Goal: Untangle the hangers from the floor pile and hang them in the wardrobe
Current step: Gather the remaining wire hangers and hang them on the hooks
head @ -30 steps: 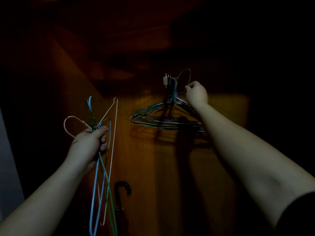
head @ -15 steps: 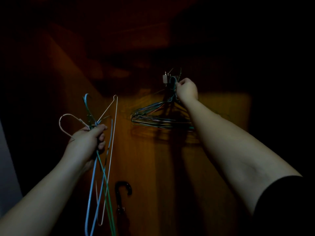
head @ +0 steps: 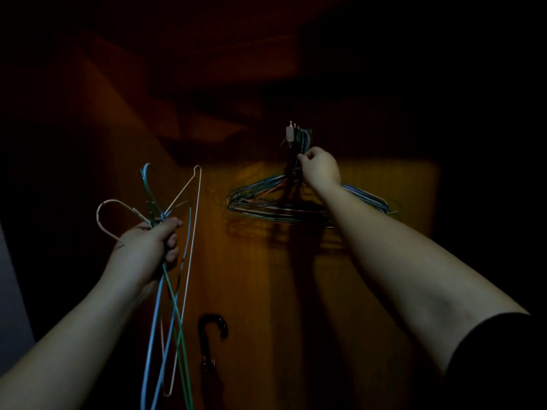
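My left hand (head: 149,247) grips a bundle of wire hangers (head: 174,288) by their necks: a blue one, a green one and a pale pink one, bodies dangling down. Their hooks stick up above my fist. Several wire hangers (head: 260,204) hang in a stack from a small wall hook (head: 291,134) on the wooden wardrobe panel (head: 384,184). My right hand (head: 321,167) is raised to the necks of that stack just under the hook, fingers curled and pinching a hanger neck there.
The scene is very dark; only a band of the wooden panel is lit. A black umbrella handle (head: 211,335) curves up at the bottom centre, close to the dangling hangers. A pale wall edge (head: 11,291) shows at far left.
My right hand has slid from right of the hook down to the stacked necks below it; the raised hook it held now sits among the others. My left hand stayed in place.
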### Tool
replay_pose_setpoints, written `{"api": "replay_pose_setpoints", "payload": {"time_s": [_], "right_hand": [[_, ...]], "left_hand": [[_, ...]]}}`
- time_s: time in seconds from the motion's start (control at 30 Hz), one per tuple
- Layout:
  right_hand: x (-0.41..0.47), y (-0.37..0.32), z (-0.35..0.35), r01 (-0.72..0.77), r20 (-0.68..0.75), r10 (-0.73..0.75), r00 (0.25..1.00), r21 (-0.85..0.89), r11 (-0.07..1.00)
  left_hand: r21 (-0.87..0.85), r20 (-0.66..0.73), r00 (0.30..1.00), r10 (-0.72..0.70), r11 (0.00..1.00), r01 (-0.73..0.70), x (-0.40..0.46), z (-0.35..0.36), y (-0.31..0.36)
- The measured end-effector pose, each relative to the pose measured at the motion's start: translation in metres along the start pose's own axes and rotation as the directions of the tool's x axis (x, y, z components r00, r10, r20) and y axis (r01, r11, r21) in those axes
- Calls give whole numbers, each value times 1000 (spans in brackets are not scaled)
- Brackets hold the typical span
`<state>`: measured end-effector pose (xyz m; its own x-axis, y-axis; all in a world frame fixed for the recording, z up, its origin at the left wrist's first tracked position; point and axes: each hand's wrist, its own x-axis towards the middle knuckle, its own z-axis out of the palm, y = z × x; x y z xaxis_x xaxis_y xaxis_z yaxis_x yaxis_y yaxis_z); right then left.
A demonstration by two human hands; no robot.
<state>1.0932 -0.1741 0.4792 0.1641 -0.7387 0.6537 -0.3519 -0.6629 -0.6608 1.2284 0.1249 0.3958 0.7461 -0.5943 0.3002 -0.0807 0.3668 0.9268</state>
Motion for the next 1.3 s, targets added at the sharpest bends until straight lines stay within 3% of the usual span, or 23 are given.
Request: {"api": "replay_pose_setpoints", "payload": {"time_s": [0.17,0.37,0.73,0.87,0.97,1.1,1.23,1.3], "right_hand": [[6,4,0,-23,6,24,1000,-86,996],[12,5,1,-94,52,96,994,-47,994],[16,6,-3,-99,40,106,994,-140,985],[0,-3,-8,-25,-67,12,998,-196,980],[-33,-14,2,92,-93,-100,991,-84,992],[-109,-33,23,165,167,-180,969,97,981],[-192,-46,37,157,520,-235,821,190,969],[-223,-43,46,99,586,-226,778,241,966]], "left_hand": [[-14,24,1000,-1,1000,2,-1,-1,-1],[-12,22,1000,-7,1000,7,3,-3,-3],[-4,28,998,-55,998,55,-1,-11,-7],[-37,51,995,-82,996,84,-6,-14,-11],[-49,78,990,-120,991,124,-10,-21,-17],[-25,119,980,-161,986,165,-22,-27,-27],[3,177,959,-221,975,224,-33,-30,-38],[14,214,940,-266,963,270,-38,-34,-44]]}}
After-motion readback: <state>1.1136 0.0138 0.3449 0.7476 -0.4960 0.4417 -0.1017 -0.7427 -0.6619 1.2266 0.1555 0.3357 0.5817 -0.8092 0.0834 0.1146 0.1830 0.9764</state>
